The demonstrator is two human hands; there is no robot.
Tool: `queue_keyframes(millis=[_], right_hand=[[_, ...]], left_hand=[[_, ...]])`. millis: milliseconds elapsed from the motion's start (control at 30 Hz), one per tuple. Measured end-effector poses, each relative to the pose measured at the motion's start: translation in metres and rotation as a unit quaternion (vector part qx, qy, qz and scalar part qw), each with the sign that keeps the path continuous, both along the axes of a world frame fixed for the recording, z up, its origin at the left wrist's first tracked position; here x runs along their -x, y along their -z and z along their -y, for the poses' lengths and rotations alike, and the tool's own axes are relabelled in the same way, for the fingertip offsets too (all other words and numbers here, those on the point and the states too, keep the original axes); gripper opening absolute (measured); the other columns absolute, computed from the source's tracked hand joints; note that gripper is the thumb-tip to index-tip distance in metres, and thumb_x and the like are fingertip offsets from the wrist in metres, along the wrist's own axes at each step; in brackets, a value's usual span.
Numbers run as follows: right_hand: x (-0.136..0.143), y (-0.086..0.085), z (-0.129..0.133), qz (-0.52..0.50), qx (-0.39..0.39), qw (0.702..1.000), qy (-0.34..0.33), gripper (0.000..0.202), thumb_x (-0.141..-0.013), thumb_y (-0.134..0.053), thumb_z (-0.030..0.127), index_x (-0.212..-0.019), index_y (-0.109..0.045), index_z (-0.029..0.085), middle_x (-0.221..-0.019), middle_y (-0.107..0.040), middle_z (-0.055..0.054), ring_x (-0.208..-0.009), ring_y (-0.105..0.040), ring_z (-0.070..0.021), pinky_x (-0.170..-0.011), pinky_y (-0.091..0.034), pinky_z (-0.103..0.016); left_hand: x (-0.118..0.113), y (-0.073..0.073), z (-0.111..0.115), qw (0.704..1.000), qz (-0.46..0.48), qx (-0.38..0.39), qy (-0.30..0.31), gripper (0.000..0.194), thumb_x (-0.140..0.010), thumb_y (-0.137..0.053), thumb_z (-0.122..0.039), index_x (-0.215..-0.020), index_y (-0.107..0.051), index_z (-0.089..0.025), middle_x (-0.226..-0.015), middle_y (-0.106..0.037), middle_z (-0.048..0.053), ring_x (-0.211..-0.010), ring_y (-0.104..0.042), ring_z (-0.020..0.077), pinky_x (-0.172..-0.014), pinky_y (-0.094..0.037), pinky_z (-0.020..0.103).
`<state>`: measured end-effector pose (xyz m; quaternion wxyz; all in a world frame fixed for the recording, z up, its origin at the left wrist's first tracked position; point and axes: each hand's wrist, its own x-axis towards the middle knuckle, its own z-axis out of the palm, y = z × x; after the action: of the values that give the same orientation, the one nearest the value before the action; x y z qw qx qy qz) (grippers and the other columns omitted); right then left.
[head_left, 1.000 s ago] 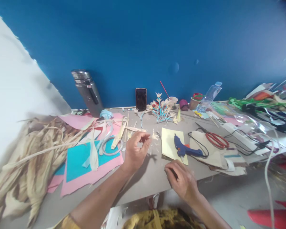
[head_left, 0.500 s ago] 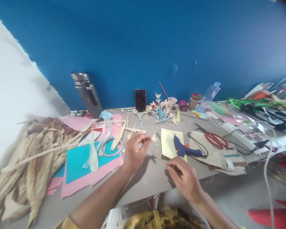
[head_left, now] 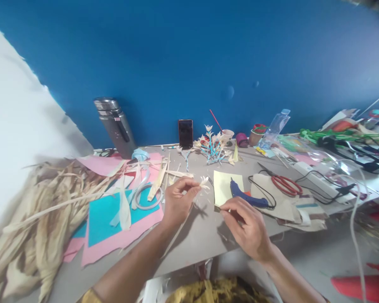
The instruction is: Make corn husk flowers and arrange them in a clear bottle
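Note:
My left hand (head_left: 181,201) is closed in a pinch on a small pale husk flower (head_left: 204,181), its petals spreading past the fingertips. Beneath that hand a thin pale strip (head_left: 180,231) slants down toward the table edge. The thumb and forefinger of my right hand (head_left: 246,225) are pressed together by the lower corner of a yellow paper pad (head_left: 220,187); whatever lies between them is too small to make out. A blue glue gun (head_left: 248,198) rests on the pad, just beyond the right hand. Farther back stands a blue-stemmed bunch of husk flowers (head_left: 213,147).
Dried husks (head_left: 44,223) heap at the left, beside blue and pink sheets (head_left: 104,214) with a tape ring (head_left: 142,206). A flask (head_left: 115,126) and phone (head_left: 185,134) stand by the wall. Right are red-handled scissors (head_left: 286,185), a plastic bottle (head_left: 276,126) and a power strip (head_left: 316,176).
My right fingertips have risen slightly toward the pad's corner. The flower in my left hand has turned a little, its petals now pointing more upward.

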<state>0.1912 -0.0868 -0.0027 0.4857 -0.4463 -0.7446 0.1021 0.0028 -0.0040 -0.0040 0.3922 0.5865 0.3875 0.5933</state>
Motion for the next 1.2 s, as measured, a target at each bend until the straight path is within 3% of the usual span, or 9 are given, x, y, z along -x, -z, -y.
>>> queue_keyframes(millis=[133, 300, 667, 767, 900, 1033, 1200], right_hand=[[-0.011, 0.019, 0.013, 0.009, 0.040, 0.999, 0.007, 0.011, -0.094, -0.055, 0.012, -0.090, -0.060, 0.021, -0.080, -0.063, -0.002, -0.062, -0.055, -0.0131, -0.058, -0.044, -0.025], [-0.017, 0.038, 0.021, 0.018, 0.082, 0.996, 0.007, 0.012, -0.096, -0.052, 0.013, -0.090, -0.059, 0.021, -0.078, -0.062, -0.001, -0.060, -0.055, -0.0123, -0.056, -0.044, -0.023], [-0.005, 0.051, 0.015, 0.039, 0.055, 0.998, 0.003, 0.016, -0.096, -0.050, 0.014, -0.087, -0.061, 0.021, -0.075, -0.064, -0.004, -0.062, -0.061, -0.0156, -0.059, -0.048, -0.026], [-0.008, 0.040, 0.011, -0.012, 0.103, 0.995, -0.004, 0.017, -0.097, -0.052, 0.021, -0.084, -0.063, 0.020, -0.074, -0.065, -0.004, -0.061, -0.059, -0.0151, -0.056, -0.047, -0.026], [-0.017, -0.004, -0.007, -0.120, 0.221, 0.968, 0.004, 0.028, -0.099, -0.053, 0.042, -0.095, -0.068, 0.019, -0.076, -0.064, -0.003, -0.059, -0.053, -0.0129, -0.053, -0.042, -0.023], [-0.021, -0.044, -0.034, -0.161, 0.322, 0.928, -0.096, 0.042, -0.095, -0.053, 0.056, -0.095, -0.069, 0.017, -0.070, -0.055, 0.000, -0.060, -0.046, -0.0109, -0.052, -0.035, -0.023], [-0.016, -0.050, -0.051, -0.171, 0.395, 0.881, -0.194, 0.037, -0.085, -0.069, 0.051, -0.091, -0.071, 0.015, -0.074, -0.060, -0.001, -0.066, -0.049, -0.0112, -0.058, -0.037, -0.023]], left_hand=[[0.000, 0.000, -0.005, 0.987, 0.107, 0.111, 0.036, 0.010, -0.067, -0.079, -0.023, -0.069, -0.071, -0.018, -0.064, -0.063, -0.003, -0.051, -0.052, 0.0092, -0.055, -0.044, 0.024], [0.001, 0.002, -0.007, 0.980, 0.140, 0.128, 0.061, 0.015, -0.067, -0.081, -0.025, -0.067, -0.069, -0.018, -0.061, -0.060, -0.004, -0.049, -0.051, 0.0080, -0.052, -0.041, 0.023], [0.003, -0.002, -0.009, 0.951, 0.211, 0.210, 0.089, 0.028, -0.055, -0.090, -0.026, -0.066, -0.066, -0.018, -0.055, -0.058, -0.006, -0.046, -0.048, 0.0069, -0.051, -0.036, 0.023], [0.002, -0.001, -0.008, 0.947, 0.216, 0.213, 0.108, 0.027, -0.056, -0.090, -0.027, -0.065, -0.066, -0.018, -0.056, -0.058, -0.006, -0.046, -0.048, 0.0065, -0.051, -0.036, 0.023], [0.000, 0.002, -0.002, 0.940, 0.178, 0.227, 0.180, 0.024, -0.058, -0.091, -0.027, -0.066, -0.069, -0.018, -0.058, -0.059, -0.005, -0.047, -0.049, 0.0067, -0.050, -0.036, 0.022], [-0.002, 0.002, 0.003, 0.929, 0.146, 0.234, 0.245, 0.021, -0.061, -0.091, -0.028, -0.066, -0.073, -0.017, -0.061, -0.062, -0.002, -0.051, -0.049, 0.0076, -0.049, -0.036, 0.022], [0.000, 0.002, 0.002, 0.921, 0.085, 0.227, 0.305, 0.018, -0.063, -0.090, -0.027, -0.065, -0.075, -0.016, -0.063, -0.064, 0.000, -0.052, -0.050, 0.0088, -0.050, -0.039, 0.023]])
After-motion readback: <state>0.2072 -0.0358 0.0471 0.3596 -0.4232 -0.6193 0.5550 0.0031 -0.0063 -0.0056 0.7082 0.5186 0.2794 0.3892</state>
